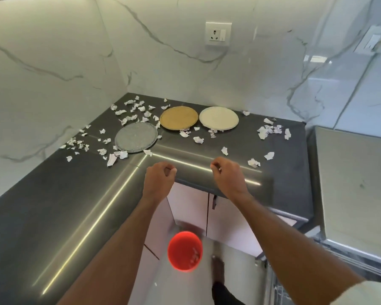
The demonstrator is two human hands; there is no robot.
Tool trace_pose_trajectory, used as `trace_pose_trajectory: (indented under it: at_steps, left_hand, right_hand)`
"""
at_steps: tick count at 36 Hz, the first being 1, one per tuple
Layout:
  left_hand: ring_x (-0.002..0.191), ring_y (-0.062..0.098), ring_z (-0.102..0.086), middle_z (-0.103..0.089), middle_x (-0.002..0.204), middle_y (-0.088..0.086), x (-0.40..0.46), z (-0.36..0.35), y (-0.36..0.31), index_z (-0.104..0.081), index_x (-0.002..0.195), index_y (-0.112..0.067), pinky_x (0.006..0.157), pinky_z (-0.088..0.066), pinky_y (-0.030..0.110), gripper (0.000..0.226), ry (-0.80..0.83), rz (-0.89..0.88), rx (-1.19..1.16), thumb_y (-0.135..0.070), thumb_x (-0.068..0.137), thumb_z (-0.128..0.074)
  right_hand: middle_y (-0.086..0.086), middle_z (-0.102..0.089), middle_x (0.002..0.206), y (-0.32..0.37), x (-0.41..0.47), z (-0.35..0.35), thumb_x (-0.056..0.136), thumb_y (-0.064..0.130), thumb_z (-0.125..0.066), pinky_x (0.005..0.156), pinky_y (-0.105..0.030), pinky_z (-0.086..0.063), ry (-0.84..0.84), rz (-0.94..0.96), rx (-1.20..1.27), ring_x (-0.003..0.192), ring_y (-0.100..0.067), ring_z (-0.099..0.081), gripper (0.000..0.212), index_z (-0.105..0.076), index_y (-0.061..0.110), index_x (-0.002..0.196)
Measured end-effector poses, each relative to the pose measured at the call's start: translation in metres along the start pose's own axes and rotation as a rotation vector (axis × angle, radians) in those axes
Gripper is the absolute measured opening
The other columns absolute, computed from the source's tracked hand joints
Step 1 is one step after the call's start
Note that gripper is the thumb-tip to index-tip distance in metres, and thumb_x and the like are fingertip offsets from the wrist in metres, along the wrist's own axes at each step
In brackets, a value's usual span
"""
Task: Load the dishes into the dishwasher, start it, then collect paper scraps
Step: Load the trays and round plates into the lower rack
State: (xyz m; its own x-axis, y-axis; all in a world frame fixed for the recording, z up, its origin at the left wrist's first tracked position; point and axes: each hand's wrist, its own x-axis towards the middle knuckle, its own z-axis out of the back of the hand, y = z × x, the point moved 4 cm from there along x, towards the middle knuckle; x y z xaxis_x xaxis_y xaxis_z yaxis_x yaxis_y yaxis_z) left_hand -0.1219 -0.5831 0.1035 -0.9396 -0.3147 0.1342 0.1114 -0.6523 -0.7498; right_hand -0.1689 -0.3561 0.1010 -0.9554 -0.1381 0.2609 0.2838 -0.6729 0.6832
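Reaching both hands over the dark counter (53,194) edge, left hand (157,181) and right hand (228,177) are hovering with fingers loosely curled and holding nothing I can make out. Plates are still sitting on the counter by the back wall: grey plate (136,137), tan plate (178,117), white plate (218,118), with paper scraps (132,111) lying all round them. Judging the plates come first: taking each by its rim, shaking scraps off, then carrying it right to what is probably the dishwasher (352,190); the red bucket (184,250) on the floor is likely waiting for scraps.
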Motion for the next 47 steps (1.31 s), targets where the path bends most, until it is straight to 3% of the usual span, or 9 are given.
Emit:
trace_pose_trajectory:
  at_steps: [3, 23, 30, 34, 36, 38, 39, 43, 47]
  left_hand:
    - [0.063, 0.012, -0.069, -0.070, 0.070, -0.007, 0.033, -0.006, 0.007, -0.071, 0.083, -0.020, 0.068, -0.060, 0.040, 0.007, -0.002, 0.015, -0.021, -0.022, 0.088, -0.066]
    - [0.065, 0.014, -0.071, -0.070, 0.079, -0.002, 0.214, -0.065, 0.024, -0.069, 0.091, -0.019, 0.075, -0.061, 0.043, 0.008, -0.066, 0.240, -0.108, -0.026, 0.093, -0.067]
    - [0.084, 0.020, -0.074, -0.070, 0.102, 0.007, 0.251, -0.085, 0.045, -0.061, 0.109, -0.011, 0.075, -0.063, 0.047, 0.019, 0.071, 0.494, -0.317, -0.022, 0.095, -0.067]
    - [0.097, 0.019, -0.070, -0.065, 0.116, 0.008, 0.272, -0.098, 0.061, -0.058, 0.119, -0.010, 0.075, -0.062, 0.044, 0.025, 0.088, 0.634, -0.448, -0.019, 0.096, -0.064]
    - [0.104, 0.020, -0.066, -0.061, 0.122, 0.009, 0.282, -0.105, 0.068, -0.054, 0.128, -0.008, 0.074, -0.060, 0.041, 0.033, 0.105, 0.699, -0.513, -0.017, 0.097, -0.062]
    - [0.108, 0.020, -0.060, -0.057, 0.124, 0.009, 0.292, -0.110, 0.074, -0.050, 0.135, -0.006, 0.073, -0.058, 0.039, 0.039, 0.122, 0.750, -0.552, -0.015, 0.099, -0.061]
    - [0.111, 0.021, -0.058, -0.056, 0.124, 0.009, 0.297, -0.112, 0.078, -0.048, 0.138, -0.006, 0.074, -0.057, 0.039, 0.042, 0.122, 0.772, -0.564, -0.015, 0.099, -0.060]
    - [0.121, 0.025, -0.054, -0.052, 0.130, 0.011, 0.313, -0.119, 0.089, -0.044, 0.143, -0.008, 0.079, -0.056, 0.041, 0.045, 0.115, 0.837, -0.606, -0.014, 0.100, -0.059]
    - [0.117, 0.024, -0.052, -0.051, 0.127, 0.008, 0.333, -0.125, 0.092, -0.048, 0.137, -0.008, 0.083, -0.053, 0.046, 0.035, 0.115, 0.857, -0.653, -0.008, 0.102, -0.052]
  right_hand:
    - [0.007, -0.067, 0.081, -0.013, 0.039, -0.011, 0.095, 0.025, -0.059, 0.069, -0.038, -0.055, 0.019, -0.003, -0.003, 0.072, -0.012, -0.061, 0.011, -0.067, 0.021, 0.088]
    - [0.002, -0.069, 0.087, -0.090, 0.248, -0.048, 0.093, 0.022, -0.058, 0.074, -0.034, -0.051, 0.076, -0.231, -0.011, 0.081, -0.023, -0.061, 0.009, -0.066, 0.022, 0.088]
    - [0.000, -0.062, 0.102, -0.135, 0.274, -0.071, 0.093, 0.020, -0.065, 0.080, -0.023, -0.041, 0.006, -0.596, 0.153, 0.090, -0.016, -0.055, 0.015, -0.069, 0.014, 0.106]
    - [0.001, -0.067, 0.102, -0.159, 0.283, -0.077, 0.088, 0.022, -0.070, 0.086, -0.029, -0.051, -0.062, -0.811, 0.243, 0.096, -0.019, -0.062, 0.015, -0.071, 0.016, 0.102]
    - [-0.002, -0.070, 0.096, -0.176, 0.287, -0.083, 0.084, 0.023, -0.072, 0.072, -0.035, -0.059, -0.086, -0.932, 0.332, 0.089, -0.023, -0.068, 0.010, -0.070, 0.020, 0.094]
    - [-0.003, -0.068, 0.086, -0.191, 0.293, -0.091, 0.086, 0.018, -0.068, 0.054, -0.030, -0.054, -0.086, -1.024, 0.459, 0.068, -0.020, -0.065, 0.008, -0.070, 0.016, 0.094]
    - [-0.002, -0.064, 0.081, -0.190, 0.294, -0.092, 0.089, 0.015, -0.064, 0.054, -0.030, -0.052, -0.056, -1.055, 0.531, 0.062, -0.017, -0.060, 0.010, -0.069, 0.013, 0.097]
    - [-0.008, -0.059, 0.097, -0.179, 0.295, -0.095, 0.096, 0.014, -0.056, 0.090, -0.041, -0.058, -0.004, -1.120, 0.778, 0.083, -0.021, -0.060, 0.029, -0.056, 0.008, 0.125]
    - [-0.018, -0.054, 0.138, -0.177, 0.306, -0.102, 0.099, 0.010, -0.050, 0.103, -0.042, -0.050, -0.144, -1.224, 0.976, 0.119, -0.029, -0.058, 0.038, -0.049, 0.002, 0.135]
